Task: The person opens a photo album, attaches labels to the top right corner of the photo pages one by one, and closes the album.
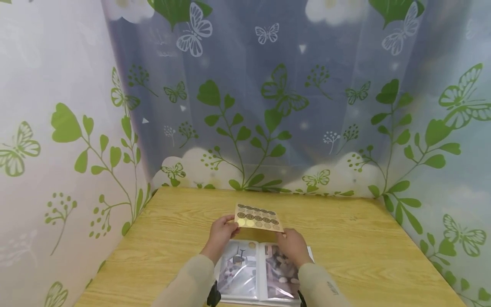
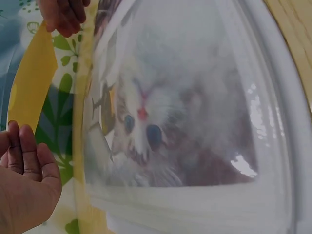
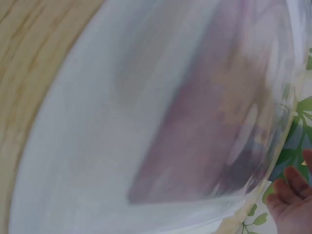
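A tan sticker sheet point(image 1: 258, 216) with rows of round dark and pale stickers is held up over an open photo album point(image 1: 262, 273). At the lower left of the sheet, two spots are bright yellow. My left hand point(image 1: 221, 233) pinches its left edge, thumb on the front. My right hand point(image 1: 293, 246) grips its lower right corner. The left wrist view shows the sheet's plain yellow back point(image 2: 34, 80) between both hands. Clear sleeves cover the album pages, and a fluffy white cat picture point(image 2: 146, 122) shows there. A round tan spot point(image 1: 251, 245) marks the left page's top.
The album lies on a wood-grain table point(image 1: 356, 251) near its front edge. Curtains point(image 1: 245, 106) printed with green leaves and butterflies stand behind the table and along both sides. A dark wrist strap point(image 1: 213, 294) sits by the left sleeve.
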Motion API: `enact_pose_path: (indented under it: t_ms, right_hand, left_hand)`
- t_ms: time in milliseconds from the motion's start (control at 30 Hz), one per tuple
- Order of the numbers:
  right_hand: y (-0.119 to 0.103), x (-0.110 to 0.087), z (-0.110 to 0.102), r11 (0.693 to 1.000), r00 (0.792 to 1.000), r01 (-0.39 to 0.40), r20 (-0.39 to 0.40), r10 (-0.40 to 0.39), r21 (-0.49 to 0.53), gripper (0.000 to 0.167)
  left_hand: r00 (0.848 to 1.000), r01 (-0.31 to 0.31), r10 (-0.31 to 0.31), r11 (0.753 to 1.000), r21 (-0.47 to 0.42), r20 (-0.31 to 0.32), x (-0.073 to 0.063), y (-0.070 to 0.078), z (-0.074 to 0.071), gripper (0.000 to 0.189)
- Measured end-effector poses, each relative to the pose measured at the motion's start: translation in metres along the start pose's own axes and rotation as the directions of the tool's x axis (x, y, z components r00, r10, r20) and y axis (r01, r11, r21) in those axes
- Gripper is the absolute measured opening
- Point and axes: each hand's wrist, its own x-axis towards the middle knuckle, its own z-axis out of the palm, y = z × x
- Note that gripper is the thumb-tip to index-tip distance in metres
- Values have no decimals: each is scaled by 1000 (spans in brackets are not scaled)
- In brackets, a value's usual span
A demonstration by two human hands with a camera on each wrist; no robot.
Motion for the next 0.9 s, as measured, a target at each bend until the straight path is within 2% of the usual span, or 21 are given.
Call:
enact_pose_path:
  t_ms: [133, 367, 600, 767, 900]
  right_hand:
    - [-3, -1, -2, 996, 999, -33, 19, 32, 84, 42]
    - [-10, -2, -7, 982, 999, -51, -6, 53, 184, 35]
    - [-13, -4, -12, 961, 993, -108, -26, 118, 255, 30]
    - [-13, -6, -13, 942, 984, -145, -54, 169, 303, 32]
    - [-14, -8, -14, 930, 976, -166, -78, 201, 329, 34]
  left_hand:
    - [1000, 2, -2, 1000, 17, -20, 0, -6, -3, 37]
    - [999, 11, -10, 999, 31, -52, 0, -10, -6, 34]
    - [998, 20, -19, 1000, 14, -62, 0, -13, -3, 34]
    - [995, 65, -72, 992, -107, -65, -4, -11, 1, 39]
    - [992, 103, -116, 966, -238, -42, -9, -6, 5, 48]
